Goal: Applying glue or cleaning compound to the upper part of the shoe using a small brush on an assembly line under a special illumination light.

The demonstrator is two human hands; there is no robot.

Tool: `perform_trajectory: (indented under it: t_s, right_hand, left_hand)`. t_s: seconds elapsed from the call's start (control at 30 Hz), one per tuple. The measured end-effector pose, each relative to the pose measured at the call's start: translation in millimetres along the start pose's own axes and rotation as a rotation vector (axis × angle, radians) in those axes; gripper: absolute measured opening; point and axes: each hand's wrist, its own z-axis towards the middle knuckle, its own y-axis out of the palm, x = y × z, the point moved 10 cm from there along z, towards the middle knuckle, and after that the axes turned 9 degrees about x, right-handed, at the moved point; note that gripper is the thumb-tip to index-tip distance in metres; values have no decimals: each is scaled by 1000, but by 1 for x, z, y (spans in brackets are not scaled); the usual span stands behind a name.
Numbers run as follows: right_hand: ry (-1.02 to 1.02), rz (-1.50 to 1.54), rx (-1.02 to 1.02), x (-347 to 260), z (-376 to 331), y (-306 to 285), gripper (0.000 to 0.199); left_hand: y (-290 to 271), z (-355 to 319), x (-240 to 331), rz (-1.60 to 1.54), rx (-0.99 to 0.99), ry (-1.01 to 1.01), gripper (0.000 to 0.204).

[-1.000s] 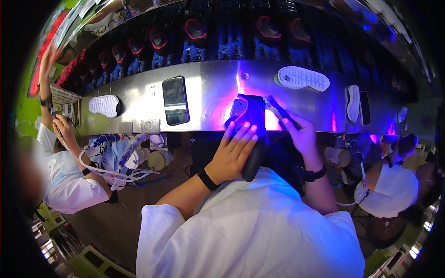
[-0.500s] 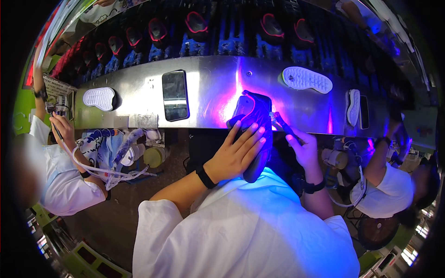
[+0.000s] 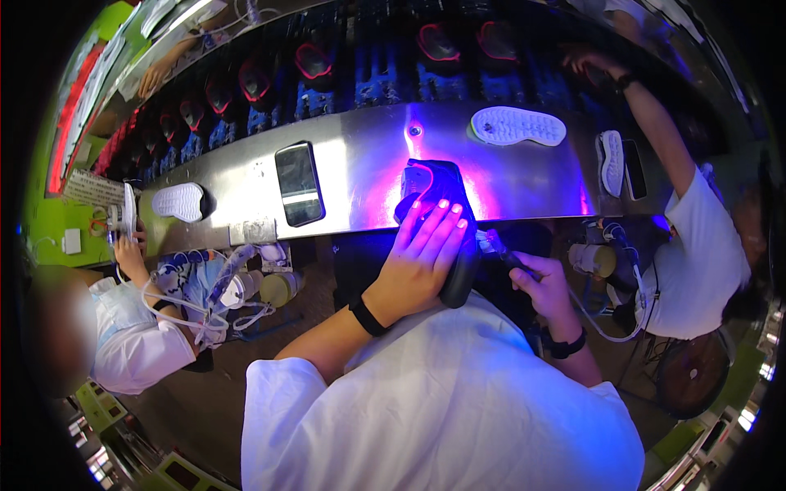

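My left hand [image 3: 422, 258] lies flat on a black shoe [image 3: 442, 221] with a pink-lit opening, pressing it at the near edge of the steel bench [image 3: 352, 172]. Purple light falls over the shoe and my fingers. To the right of the shoe, my right hand [image 3: 540, 282] is closed around a small pen-like tool [image 3: 499, 250] whose tip points at the shoe's side. A black band sits on each wrist.
A dark phone [image 3: 299, 184] lies on the bench left of the shoe. White soles rest at the left [image 3: 178, 201], the upper right [image 3: 517, 126] and far right [image 3: 611, 161]. Rows of dark shoes line the back. Co-workers in white stand at both sides; cups and cables hang below the bench.
My right hand has drawn back from the shoe's right side toward my body, holding the tool. The shoe has slid nearer the bench edge under my left hand.
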Motion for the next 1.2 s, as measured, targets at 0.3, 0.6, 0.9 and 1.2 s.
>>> perform_trajectory:
  t_s: [0.3,0.6,0.9,1.2]
  right_hand:
    - [48,117,66,-3,-18,-22,36]
    - [95,295,88,1,-48,-30,40]
    - [-90,-69,428,-49,-36,-76,34]
    - [-324,-587,327,-124,24,-89,33]
  left_hand:
    - [12,37,21,119,-39,-37,75]
    - [24,73,29,194,-58,-129,82]
    - [35,112,22,147,18,-155,89]
    - [22,143,-20,5,64,-199,93]
